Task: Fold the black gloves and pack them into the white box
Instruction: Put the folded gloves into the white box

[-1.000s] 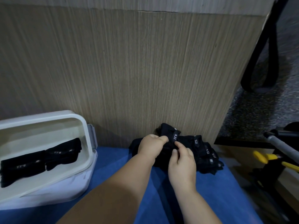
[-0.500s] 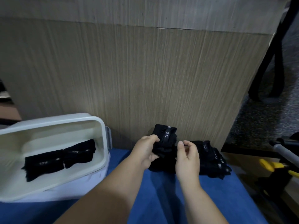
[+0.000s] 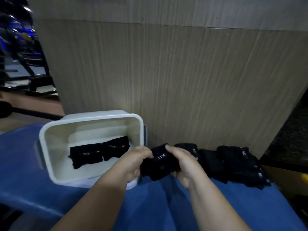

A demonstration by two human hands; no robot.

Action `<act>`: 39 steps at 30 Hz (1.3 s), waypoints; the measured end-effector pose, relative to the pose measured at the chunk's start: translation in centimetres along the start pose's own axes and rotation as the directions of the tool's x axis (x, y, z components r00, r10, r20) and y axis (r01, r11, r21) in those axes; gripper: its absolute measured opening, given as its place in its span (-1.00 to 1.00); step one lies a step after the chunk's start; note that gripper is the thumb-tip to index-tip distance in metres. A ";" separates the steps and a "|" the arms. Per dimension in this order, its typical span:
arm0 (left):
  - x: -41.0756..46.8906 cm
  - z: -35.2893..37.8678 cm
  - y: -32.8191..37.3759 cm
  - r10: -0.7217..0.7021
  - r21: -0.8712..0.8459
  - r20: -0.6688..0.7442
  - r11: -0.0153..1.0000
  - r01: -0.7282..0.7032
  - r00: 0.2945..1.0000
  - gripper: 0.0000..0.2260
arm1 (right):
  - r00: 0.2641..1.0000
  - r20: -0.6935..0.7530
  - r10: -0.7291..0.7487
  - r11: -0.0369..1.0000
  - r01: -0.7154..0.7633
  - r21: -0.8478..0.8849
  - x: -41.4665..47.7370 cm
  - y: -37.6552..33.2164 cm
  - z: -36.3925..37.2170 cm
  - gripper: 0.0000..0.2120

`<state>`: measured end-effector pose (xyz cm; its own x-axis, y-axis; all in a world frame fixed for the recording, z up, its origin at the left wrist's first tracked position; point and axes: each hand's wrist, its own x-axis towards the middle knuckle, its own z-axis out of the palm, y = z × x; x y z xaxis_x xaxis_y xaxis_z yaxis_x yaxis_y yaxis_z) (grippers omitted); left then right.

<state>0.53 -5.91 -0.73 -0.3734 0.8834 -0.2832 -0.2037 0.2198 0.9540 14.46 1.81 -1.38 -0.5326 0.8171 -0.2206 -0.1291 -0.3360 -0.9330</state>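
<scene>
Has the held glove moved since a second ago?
Yes. The glove has moved left, away from the pile, and is now beside the right wall of the box.

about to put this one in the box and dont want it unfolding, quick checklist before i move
1. Grip: ok. The left hand and right hand hold the black glove from either side.
2. Fold: cannot tell. It looks like a compact bundle, but its underside is hidden.
3. Box open: ok. The white box has no lid on it.
4. Room inside: ok. Two folded gloves lie side by side, with bare floor in front of them.
5. Path: ok. Nothing lies between glove and box.
6. Job finished: not ok. A pile of gloves lies to the right, unpacked.
</scene>
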 end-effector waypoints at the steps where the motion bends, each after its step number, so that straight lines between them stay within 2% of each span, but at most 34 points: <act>1: -0.2 -0.9 -0.2 0.009 0.002 -0.030 1.000 -0.009 1.000 -0.87 | 0.999 0.032 0.031 0.999 -0.030 -0.019 0.0 0.4 0.8 -0.50; 4: -0.7 -3.6 -0.8 0.056 -0.036 -0.144 0.997 -0.062 0.988 -0.86 | 0.984 0.139 0.115 0.990 -0.103 -0.096 0.0 1.3 3.3 -0.78; 7: -1.1 -6.1 -1.3 0.107 -0.066 -0.267 0.989 -0.129 0.958 -0.93 | 0.975 0.169 0.140 0.978 -0.110 -0.175 0.4 2.2 5.7 -0.87; 9: -1.3 -7.3 -1.4 0.114 -0.123 -0.330 0.979 -0.163 0.937 -0.90 | 0.981 0.164 0.101 0.978 -0.068 -0.197 1.0 2.9 7.4 -0.79; 11: -1.4 -8.4 -1.5 0.096 -0.177 -0.364 0.970 -0.170 0.926 -0.77 | 0.990 0.136 0.028 0.980 -0.001 -0.200 1.8 3.5 9.0 -0.66; 15: -1.6 -10.5 -1.8 0.098 -0.242 -0.330 0.953 -0.185 0.939 -0.45 | 0.992 0.089 -0.086 0.971 0.103 -0.215 3.5 4.3 11.9 -0.51; 17: -1.7 -11.6 -1.7 0.146 -0.194 -0.356 0.955 -0.226 0.923 -0.37 | 0.988 0.090 -0.127 0.955 0.146 -0.259 4.0 4.5 13.4 -0.54; 21: -1.2 -14.6 -1.8 0.260 -0.001 -0.497 0.954 -0.300 0.828 -0.59 | 0.973 0.130 -0.191 0.914 0.224 -0.338 4.9 4.9 16.4 -0.55; 26: -1.0 -16.9 -1.7 0.370 0.225 -0.629 0.929 -0.294 0.684 -0.60 | 0.964 0.181 -0.196 0.861 0.257 -0.440 6.4 5.9 19.6 -0.45; 28: -0.7 -17.3 -1.8 0.400 0.286 -0.650 0.916 -0.281 0.646 -0.59 | 0.959 0.195 -0.205 0.821 0.277 -0.500 6.9 5.9 20.4 -0.50; 35: 0.4 -17.7 -2.5 0.491 0.523 -0.640 0.842 -0.134 0.591 -0.57 | 0.926 0.215 -0.309 0.685 0.374 -0.625 8.1 6.4 21.9 -0.63; 39: 0.8 -17.4 -3.1 0.490 0.577 -0.633 0.815 -0.056 0.599 -0.45 | 0.925 0.198 -0.323 0.628 0.366 -0.687 8.7 7.0 22.6 -0.61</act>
<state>-14.91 -13.09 -5.60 -0.8967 0.3748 0.2354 0.3770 0.3683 0.8498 -10.02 -3.99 -3.41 -0.6167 0.7720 0.1539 0.2984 0.4102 -0.8618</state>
